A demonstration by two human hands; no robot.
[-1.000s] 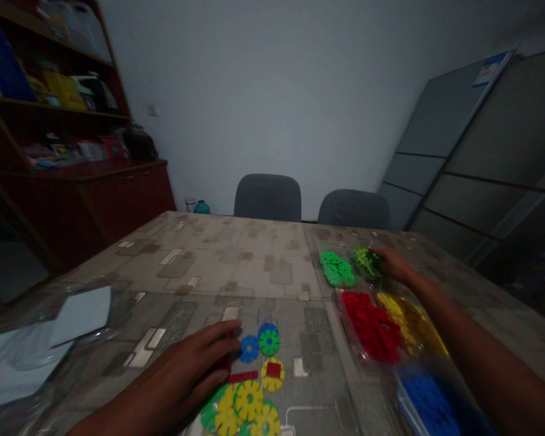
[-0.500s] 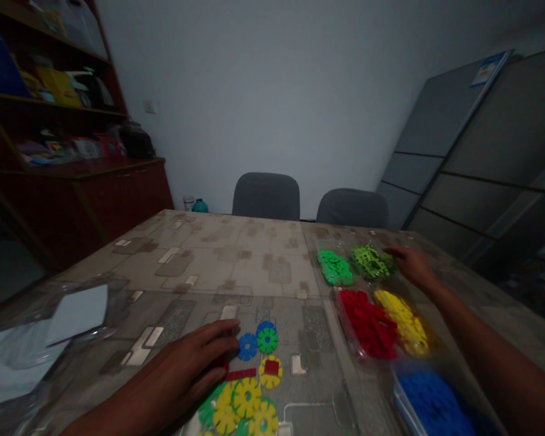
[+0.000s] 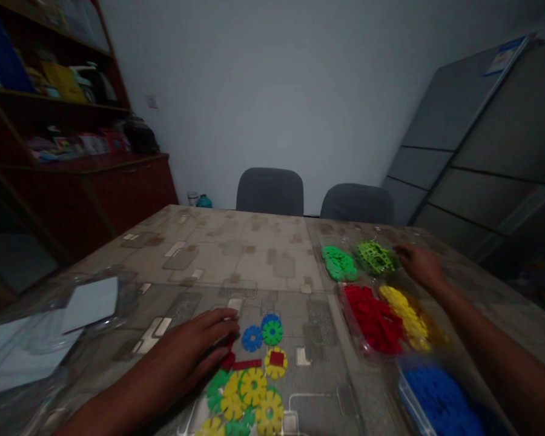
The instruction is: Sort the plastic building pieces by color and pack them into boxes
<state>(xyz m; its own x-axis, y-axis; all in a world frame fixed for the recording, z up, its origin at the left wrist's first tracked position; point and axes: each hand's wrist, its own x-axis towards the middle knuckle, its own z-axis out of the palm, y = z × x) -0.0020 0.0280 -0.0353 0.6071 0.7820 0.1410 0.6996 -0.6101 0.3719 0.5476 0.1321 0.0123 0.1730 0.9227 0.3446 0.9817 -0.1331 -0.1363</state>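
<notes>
Thin, notch-rimmed yellow discs (image 3: pixel 260 389) overlap green ones (image 3: pixel 216 387) by the near edge of the table (image 3: pixel 236 233). Beyond them lie a flat red strip (image 3: pixel 246 364) and blue discs (image 3: pixel 246 344). Left hand (image 3: pixel 195 348): loosely curved beside red pieces (image 3: pixel 227 362); grip cannot be determined. Right hand (image 3: pixel 420 265): fingers bent just beside light-green openwork pieces (image 3: pixel 376 258); grip likewise indeterminable. Toward the right edge, transparent plastic containers (image 3: pixel 353 333) separately hold green, light-green, red, yellow and blue pieces. Left edge: white cards (image 3: pixel 91 304) on clear plastic shells (image 3: pixel 125 300).
</notes>
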